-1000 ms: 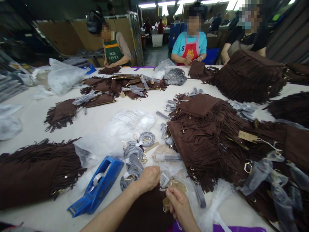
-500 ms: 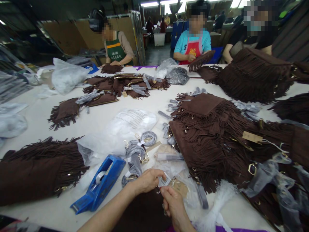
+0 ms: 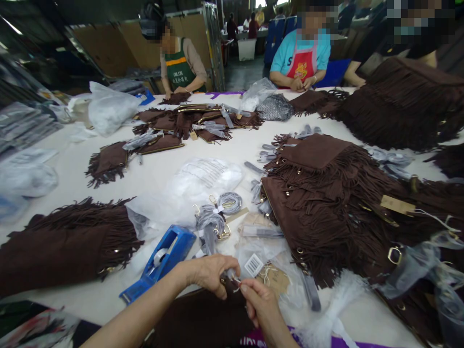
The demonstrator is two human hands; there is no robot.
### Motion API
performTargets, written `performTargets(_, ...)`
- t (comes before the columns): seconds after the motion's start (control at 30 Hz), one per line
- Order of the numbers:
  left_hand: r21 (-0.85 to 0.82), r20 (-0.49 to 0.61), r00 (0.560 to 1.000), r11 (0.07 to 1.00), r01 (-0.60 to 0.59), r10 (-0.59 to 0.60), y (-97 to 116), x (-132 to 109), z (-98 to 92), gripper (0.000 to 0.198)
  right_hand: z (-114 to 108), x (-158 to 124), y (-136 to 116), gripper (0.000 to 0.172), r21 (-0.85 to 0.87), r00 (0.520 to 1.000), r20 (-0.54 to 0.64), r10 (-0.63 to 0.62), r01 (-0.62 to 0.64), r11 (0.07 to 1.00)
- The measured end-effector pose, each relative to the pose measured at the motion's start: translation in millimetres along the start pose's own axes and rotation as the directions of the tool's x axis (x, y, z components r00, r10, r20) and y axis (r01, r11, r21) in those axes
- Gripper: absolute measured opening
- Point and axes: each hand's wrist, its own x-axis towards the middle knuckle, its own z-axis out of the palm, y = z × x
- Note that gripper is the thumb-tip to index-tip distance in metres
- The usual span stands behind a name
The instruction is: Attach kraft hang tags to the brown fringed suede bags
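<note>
Both hands meet at the near edge of the white table (image 3: 152, 179). The left hand (image 3: 212, 276) is curled with thumb and forefinger pinched, and the right hand (image 3: 261, 303) pinches from the other side. Both close on one small metal piece (image 3: 234, 282), possibly a clasp, though it is too small to be sure. It sits at the top edge of one dark brown bag (image 3: 203, 319) lying under the wrists. Just left lies one blue tape dispenser (image 3: 162, 260), just right one barcode label (image 3: 253, 265). One fringed bag (image 3: 65, 244) fills the left side, and a heap of fringed bags (image 3: 326, 203) that I cannot count crowds the right. Bare tabletop runs up the middle. Three co-workers line the far edge: green apron (image 3: 180, 72), red apron (image 3: 303, 63), dark top (image 3: 406, 48).
</note>
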Motion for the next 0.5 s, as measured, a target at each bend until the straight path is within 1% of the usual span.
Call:
performTargets(0.07,0.048,0.004,0.999,0.998,0.034,-0.034,-4,-2,-1.0,0.050,1,1,0,0.048,-0.027,1.000,0.001,0.005,-0.005,1.000)
performTargets(0.1,0.077,-0.011,0.999,0.996,0.052,-0.051,-5,-3,-0.2,0.049,1,1,0,0.049,-0.038,1.000,0.004,0.009,-0.008,0.999)
performTargets(0.2,0.143,-0.091,0.993,0.986,0.088,-0.076,-7,-4,7.0,0.046,3,3,1,0.050,-0.053,1.000,0.009,0.011,-0.011,0.999)
performTargets(0.33,0.162,-0.197,0.979,0.983,0.083,-0.050,-1,-8,22.9,0.035,9,7,-2,0.048,-0.040,1.000,-0.013,-0.009,0.008,0.999)
performTargets(0.4,0.169,-0.251,0.967,0.983,0.073,-0.028,1,-9,31.9,0.031,12,9,-5,0.047,-0.037,1.000,-0.004,-0.012,0.012,0.999)
performTargets(0.47,0.164,-0.320,0.947,0.986,0.044,0.011,-2,-10,42.2,0.032,14,10,-9,0.044,-0.030,1.000,0.023,0.000,0.000,1.000)
performTargets(0.5,0.150,-0.371,0.928,0.988,0.030,0.028,-5,-10,48.3,0.037,15,11,-10,0.043,-0.020,0.999,0.035,0.010,-0.010,1.000)
